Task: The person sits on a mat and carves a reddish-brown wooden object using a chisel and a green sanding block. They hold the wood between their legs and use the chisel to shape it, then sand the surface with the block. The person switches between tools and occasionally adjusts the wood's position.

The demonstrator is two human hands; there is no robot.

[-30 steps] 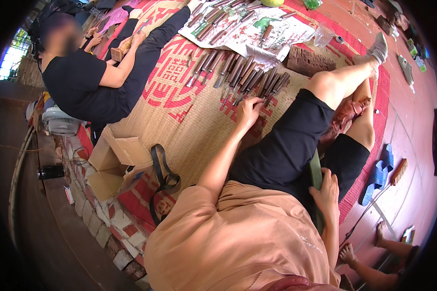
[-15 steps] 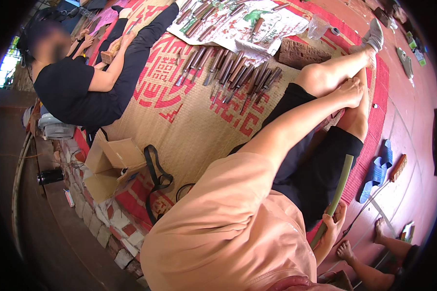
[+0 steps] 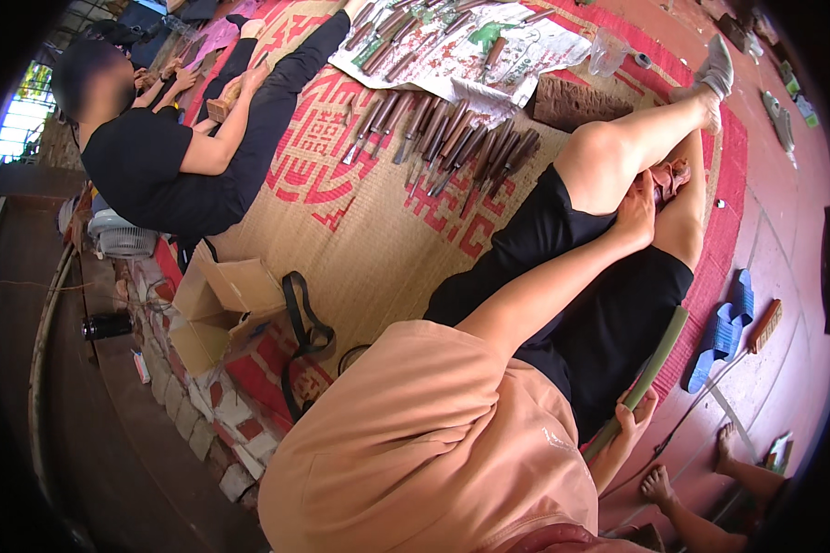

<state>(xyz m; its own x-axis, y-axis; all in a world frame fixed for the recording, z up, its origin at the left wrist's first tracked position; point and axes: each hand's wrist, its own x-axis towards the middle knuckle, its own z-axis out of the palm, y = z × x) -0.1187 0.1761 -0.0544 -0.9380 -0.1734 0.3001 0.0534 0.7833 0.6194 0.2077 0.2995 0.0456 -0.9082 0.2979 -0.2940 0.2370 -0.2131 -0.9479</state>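
Note:
Between my bent legs sits a reddish-brown piece (image 3: 675, 177) with an uneven, carved-looking surface, partly hidden by my knee and hand. My left hand (image 3: 636, 210) is closed on its near side, with some fingers out of sight. Lower right, my right hand (image 3: 634, 413) grips a long, slightly curved olive-green stick (image 3: 659, 358) near its lower part. The stick slants up beside my thigh, its upper end free.
Several dark-handled chisels (image 3: 452, 138) lie on the woven mat (image 3: 387, 249), by a printed sheet (image 3: 526, 55) and a brown wooden block (image 3: 576, 103). A co-worker (image 3: 157, 166) sits at left. An open cardboard box (image 3: 207, 304), blue sandals (image 3: 721, 332) and a brush (image 3: 765, 325) lie around.
My left hand has drawn back toward me, exposing the reddish-brown piece between my legs. The green stick in my right hand has shifted slightly lower and tilts more to the right.

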